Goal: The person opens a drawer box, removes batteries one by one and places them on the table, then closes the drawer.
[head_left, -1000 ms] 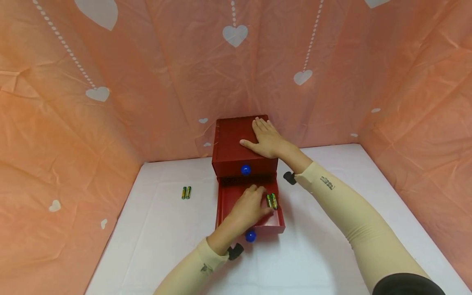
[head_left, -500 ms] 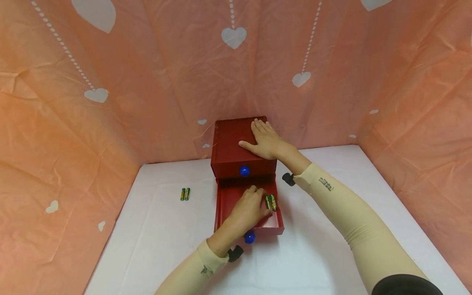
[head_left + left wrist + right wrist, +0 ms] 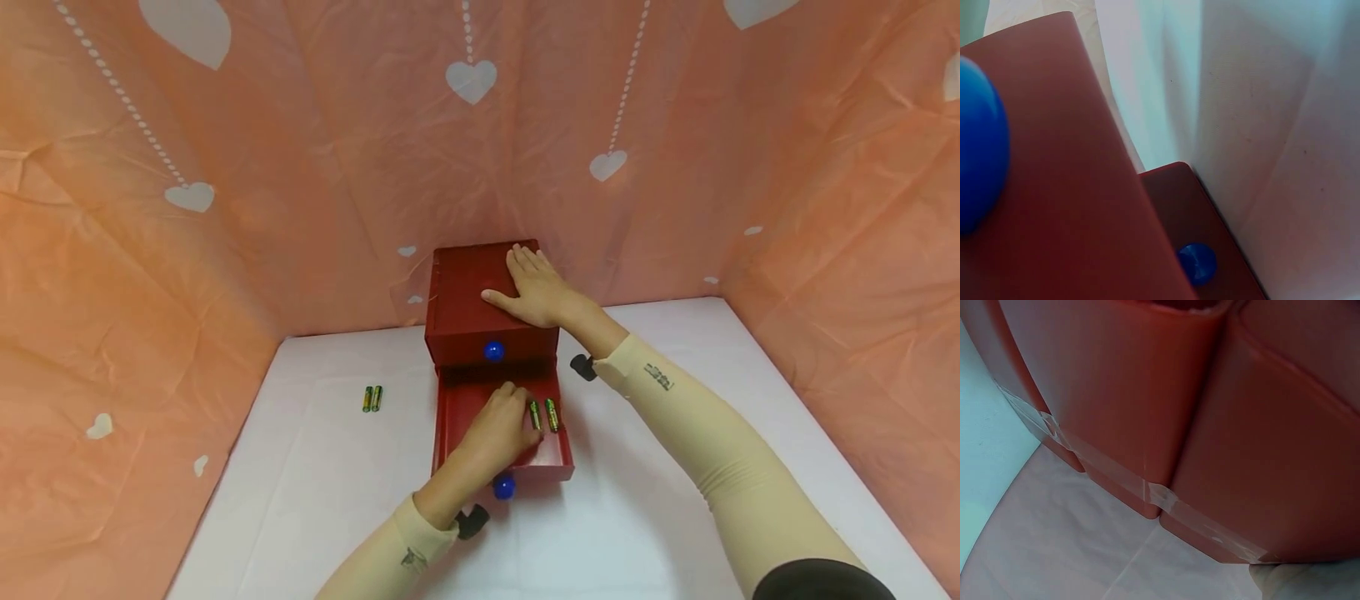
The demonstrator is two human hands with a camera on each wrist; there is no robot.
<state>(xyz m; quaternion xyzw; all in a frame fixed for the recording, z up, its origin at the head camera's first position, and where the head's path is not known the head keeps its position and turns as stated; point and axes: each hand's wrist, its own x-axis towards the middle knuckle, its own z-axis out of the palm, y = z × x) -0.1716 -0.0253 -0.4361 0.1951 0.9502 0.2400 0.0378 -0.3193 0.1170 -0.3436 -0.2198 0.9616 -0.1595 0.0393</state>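
Inside the open red drawer (image 3: 543, 473): one battery (image 3: 536, 416), pinched by your left hand (image 3: 497, 429), second battery (image 3: 552, 415) just beside. Your right hand (image 3: 534, 287) lies flat, fingers straight, atop the red box (image 3: 465, 287). Two more batteries (image 3: 377, 398) on the tabletop (image 3: 315, 467), left.

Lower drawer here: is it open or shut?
Open: in the head view, the lower drawer juts out beyond the upper drawer, exposing its inside, where two batteries show beside the left hand.
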